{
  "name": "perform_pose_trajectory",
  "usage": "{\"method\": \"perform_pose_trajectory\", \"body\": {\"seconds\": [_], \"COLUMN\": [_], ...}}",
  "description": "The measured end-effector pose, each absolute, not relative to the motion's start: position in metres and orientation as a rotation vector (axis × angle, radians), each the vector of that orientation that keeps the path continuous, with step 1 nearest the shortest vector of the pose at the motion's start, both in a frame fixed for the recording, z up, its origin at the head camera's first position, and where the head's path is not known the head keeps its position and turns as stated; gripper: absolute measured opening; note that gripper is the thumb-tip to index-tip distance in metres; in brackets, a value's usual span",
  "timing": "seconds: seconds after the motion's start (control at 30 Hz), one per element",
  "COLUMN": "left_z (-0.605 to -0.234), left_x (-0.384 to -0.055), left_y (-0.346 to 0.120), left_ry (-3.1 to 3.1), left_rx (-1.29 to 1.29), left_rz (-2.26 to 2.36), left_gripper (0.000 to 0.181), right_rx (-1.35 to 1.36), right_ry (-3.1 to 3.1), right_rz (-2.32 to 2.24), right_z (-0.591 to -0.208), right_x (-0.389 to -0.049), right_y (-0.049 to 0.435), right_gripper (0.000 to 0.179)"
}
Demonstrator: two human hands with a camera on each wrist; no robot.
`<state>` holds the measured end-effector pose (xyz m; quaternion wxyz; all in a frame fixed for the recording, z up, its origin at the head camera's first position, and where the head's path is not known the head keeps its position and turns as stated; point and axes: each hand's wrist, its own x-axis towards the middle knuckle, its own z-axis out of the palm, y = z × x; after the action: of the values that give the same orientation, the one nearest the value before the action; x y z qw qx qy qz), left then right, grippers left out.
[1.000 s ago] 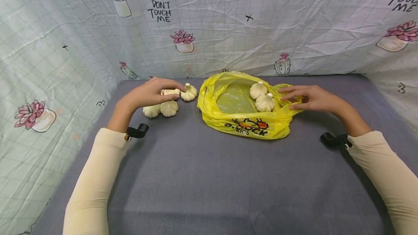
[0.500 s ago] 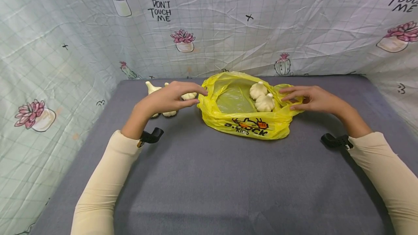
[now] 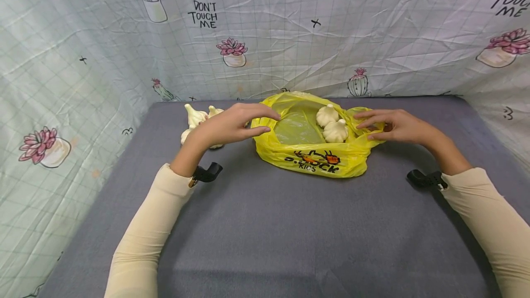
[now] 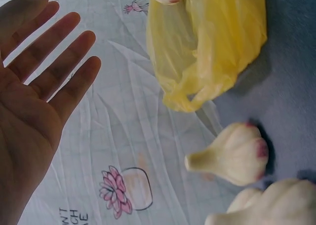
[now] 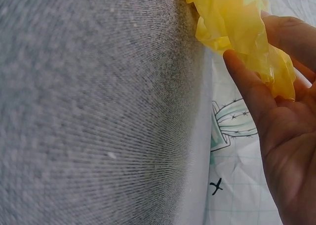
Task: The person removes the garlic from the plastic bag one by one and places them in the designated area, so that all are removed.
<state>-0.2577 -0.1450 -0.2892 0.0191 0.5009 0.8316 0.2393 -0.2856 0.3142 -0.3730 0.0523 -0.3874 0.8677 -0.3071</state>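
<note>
A yellow plastic bag [image 3: 314, 160] lies with its mouth spread, and two garlic bulbs [image 3: 336, 131] rest inside at its right. My right hand [image 3: 401, 125] holds the bag's right edge; in the right wrist view the thumb [image 5: 242, 77] and fingers lie on either side of the crumpled plastic [image 5: 247, 32]. Over the bag's left rim hovers my left hand [image 3: 232, 124], palm empty and fingers extended in the left wrist view. Several more garlic bulbs [image 3: 195, 116] lie on the table behind that hand, partly hidden by it.
A grey cloth [image 3: 265, 229] covers the table. Behind and to the left hangs a white curtain [image 3: 281, 36] printed with plants, close to the table's far edge. Each wrist carries a black camera mount [image 3: 209, 173].
My left hand has moved right, from above the loose garlic bulbs to the bag's left rim, uncovering some bulbs. The right hand and the bag stay nearly still.
</note>
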Motion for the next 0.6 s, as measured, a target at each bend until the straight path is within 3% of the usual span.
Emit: {"method": "perform_pose_trajectory", "body": {"seconds": [0.6], "left_z": [-0.299], "left_x": [-0.268], "left_y": [-0.106], "left_ry": [2.496], "left_rx": [1.666], "left_rz": [0.84], "left_gripper": [0.034], "right_rx": [-1.172], "right_ry": [2.645], "right_rz": [-0.923], "right_z": [-0.374], "right_x": [-0.287], "right_y": [0.315], "right_gripper": [0.036]}}
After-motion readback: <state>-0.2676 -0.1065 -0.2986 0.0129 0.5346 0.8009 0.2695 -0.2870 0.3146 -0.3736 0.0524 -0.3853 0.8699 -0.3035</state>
